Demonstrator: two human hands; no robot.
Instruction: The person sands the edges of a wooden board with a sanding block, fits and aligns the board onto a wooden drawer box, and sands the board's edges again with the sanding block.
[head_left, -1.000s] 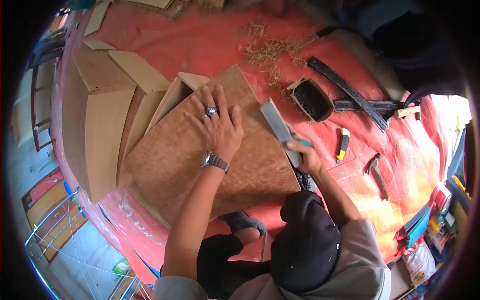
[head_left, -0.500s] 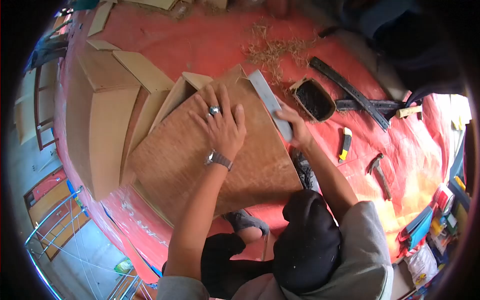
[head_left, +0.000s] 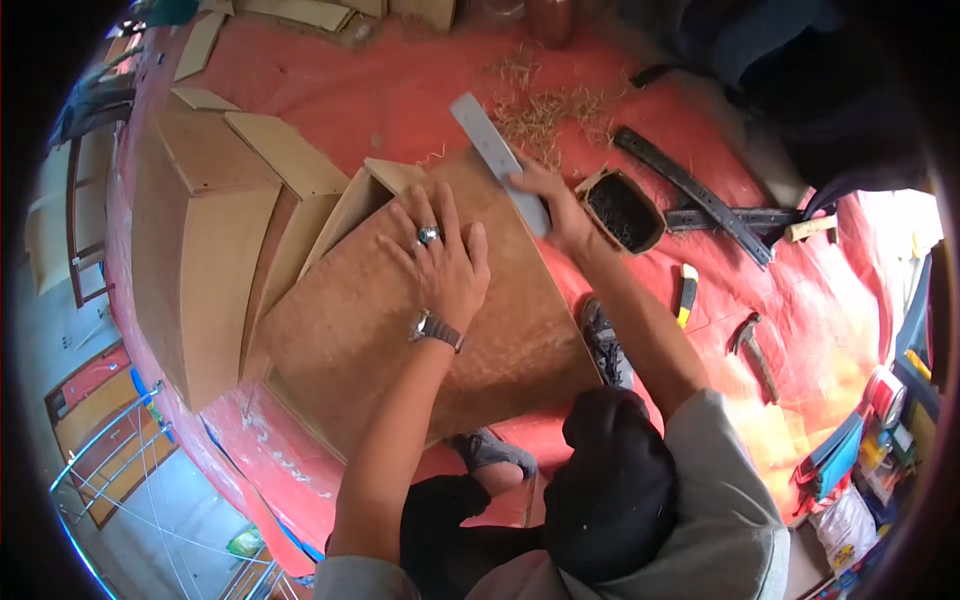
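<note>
My left hand (head_left: 443,250) lies flat with spread fingers on a brown wooden panel (head_left: 510,350), the broad face of a box-like piece tilted in front of me. A ring and a wristwatch are on it. In my right hand (head_left: 558,205) is a long grey hand plane (head_left: 490,145), with my fingers wrapped round its near end. The plane lies along the panel's right edge, and its front end sticks out past the far corner. Its cutting side is hidden.
More wooden boxes (head_left: 230,270) stand at the left. Curly shavings (head_left: 560,115) lie on the red sheet (head_left: 350,90). To the right are a container of dark screws or nails (head_left: 625,212), black metal rails (head_left: 700,190), a utility knife (head_left: 687,295) and a hammer (head_left: 755,355). Another person (head_left: 820,100) is beyond.
My right hand has slid the plane forward and left along the panel's edge, away from me. My left hand has stayed on the panel.
</note>
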